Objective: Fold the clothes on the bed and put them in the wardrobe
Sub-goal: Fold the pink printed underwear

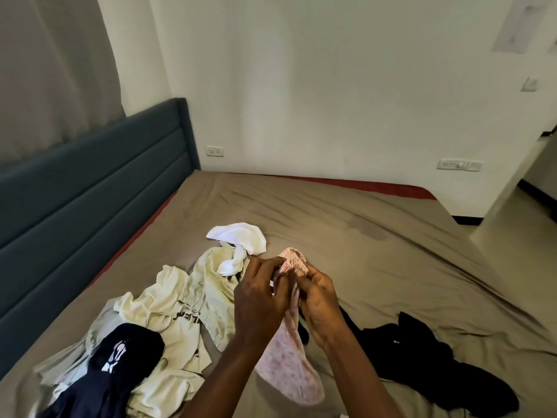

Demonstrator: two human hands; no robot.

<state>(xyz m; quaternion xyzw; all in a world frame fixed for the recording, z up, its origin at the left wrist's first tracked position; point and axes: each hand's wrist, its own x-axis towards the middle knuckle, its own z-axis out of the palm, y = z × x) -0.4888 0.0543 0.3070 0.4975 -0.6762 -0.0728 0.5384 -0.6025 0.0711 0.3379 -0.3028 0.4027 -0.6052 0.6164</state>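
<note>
A small pink patterned garment [291,362] hangs above the bed [376,236], held up at its top edge by both hands. My left hand [260,300] pinches the bunched pink fabric on the left. My right hand [319,303] grips it on the right, and the two hands nearly touch. Left of them lies a heap of cream clothes [180,309] with dark lettering. A white garment [241,236] lies beyond the heap. A navy printed garment [120,357] sits at the near left. Black clothes [422,357] lie at the right.
The brown bedsheet is wrinkled, with a darker stain [367,227] toward the far side. A blue padded headboard [90,188] runs along the left under a curtain [54,70]. White walls with sockets [215,151] stand behind. Tiled floor [521,236] and a doorway are at the right.
</note>
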